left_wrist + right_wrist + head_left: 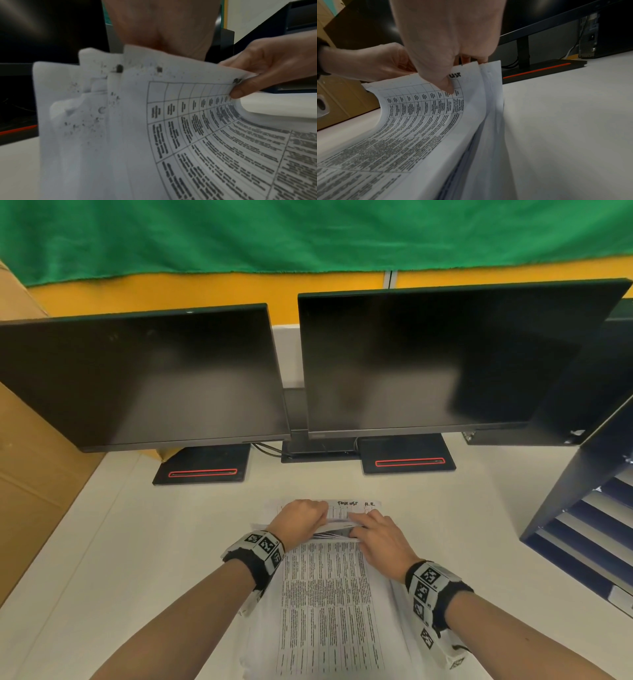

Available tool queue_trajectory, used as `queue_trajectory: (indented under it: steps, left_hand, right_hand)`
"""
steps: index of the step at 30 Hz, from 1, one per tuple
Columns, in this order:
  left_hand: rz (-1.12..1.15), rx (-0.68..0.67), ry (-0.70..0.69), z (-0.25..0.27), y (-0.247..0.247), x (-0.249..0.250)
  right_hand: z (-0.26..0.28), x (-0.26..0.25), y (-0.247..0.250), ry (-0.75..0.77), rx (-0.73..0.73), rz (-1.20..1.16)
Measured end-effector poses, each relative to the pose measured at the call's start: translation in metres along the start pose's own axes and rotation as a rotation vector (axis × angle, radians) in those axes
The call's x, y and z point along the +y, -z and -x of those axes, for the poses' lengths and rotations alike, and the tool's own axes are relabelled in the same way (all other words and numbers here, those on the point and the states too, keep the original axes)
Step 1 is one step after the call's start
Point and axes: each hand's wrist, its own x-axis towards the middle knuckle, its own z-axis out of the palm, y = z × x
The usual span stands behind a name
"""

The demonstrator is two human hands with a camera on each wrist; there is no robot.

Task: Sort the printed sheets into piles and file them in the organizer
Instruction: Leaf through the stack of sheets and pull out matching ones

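Head view, left to right: a cardboard box (30,474) stands at the left edge of the white surface (120,559), two dark monitors (144,374) stand at the far side, and the blue organizer (582,529) stands at the right edge. The stack of printed sheets (325,604) lies at the near centre, between the forearms.

The left hand (301,520) has its grip closed on the far left corner of the lifted sheets, fingers curled over their edge. The right hand (380,539) pinches the far right corner of the top sheet between thumb (447,86) and fingers. The far ends of several sheets curl upward and fan apart; the near ends rest flat.

Risks, as judged from this position:
- Several sheets may lift together, because the fanned edges sit close under the same pinch.
- The top sheet may crease or tear if the two hands pull apart.
- Loose lower sheets may slide across the surface and mix the order.
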Motion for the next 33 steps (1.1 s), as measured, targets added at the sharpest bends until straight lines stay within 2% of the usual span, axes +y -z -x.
queue_trajectory:
  steps: [2, 5, 9, 12, 17, 22, 28, 33]
  left_hand:
    - [0.089, -0.025, 0.034, -0.001, 0.002, 0.002]
    - [0.234, 0.035, 0.209, -0.009, 0.002, -0.003]
    - [0.068, 0.035, 0.359, -0.014, 0.000, -0.010]
    - [-0.061, 0.046, 0.275, -0.012, 0.003, -0.008]
    - [-0.327, -0.045, 0.066, -0.008, 0.013, -0.009]
    - [-0.385, -0.034, -0.053, 0.000, 0.024, -0.008]
    - [-0.216, 0.145, 0.008, 0.008, 0.069, -0.009]
    - [-0.122, 0.521, 0.169, 0.019, 0.163, -0.025]
  right_hand:
    - [-0.001, 0.000, 0.000, 0.002, -0.033, 0.005]
    - [0.000, 0.002, -0.001, 0.000, -0.071, 0.007]
    - [0.000, 0.003, -0.004, -0.015, -0.110, -0.004]
    - [-0.001, 0.003, -0.005, -0.004, -0.075, -0.013]
    - [-0.005, 0.006, -0.004, 0.019, -0.049, 0.035]
    - [-0.009, 0.008, -0.003, 0.021, -0.051, 0.063]
    - [-0.010, 0.009, -0.003, -0.004, -0.033, 0.083]
    - [-0.015, 0.011, -0.003, -0.036, -0.118, -0.016]
